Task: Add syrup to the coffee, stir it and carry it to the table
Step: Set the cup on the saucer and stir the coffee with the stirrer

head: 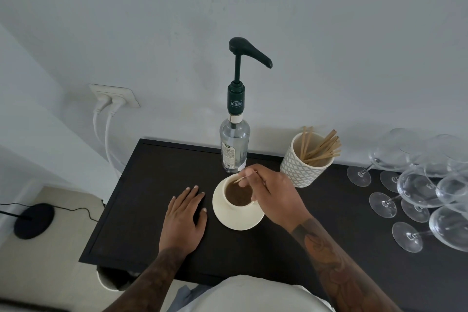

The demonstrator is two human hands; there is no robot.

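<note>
While the coffee cup (238, 194) sits on its cream saucer (236, 215) near the middle of the dark sideboard (141, 210), stirring looks to be the step in hand. Brown coffee inside, surface uneven. Wooden stirrer (245, 179) pinched in the curled fingertips of the right hand (274, 195), tilted, long axis running from upper right down-left into the cup, lower end out of sight behind the fingers. Right hand directly over the cup's right rim and plainly the nearer one; wrist and tattooed forearm trailing off toward lower right. Left hand (184, 223) flat on the sideboard just left of the saucer, fingers straight and spread, holding nothing, thumb close to the saucer's edge without clearly touching.

Just behind the cup, syrup bottle (234, 145), upright, with dark green pump (249, 52), spout pointing right and not over the cup. Judged from that: syrup probably already in, carrying not yet begun. For lifting, saucer lying between both hands, left hand best placed to slide under its left edge. Spill risk if lifted by one side only.

Right of the bottle, patterned pot (304, 167) of spare wooden sticks. Farther right, cluster of wine glasses (417, 190), well apart from the cup. On the wall at left, double socket (114, 96) with two white plugs.
</note>
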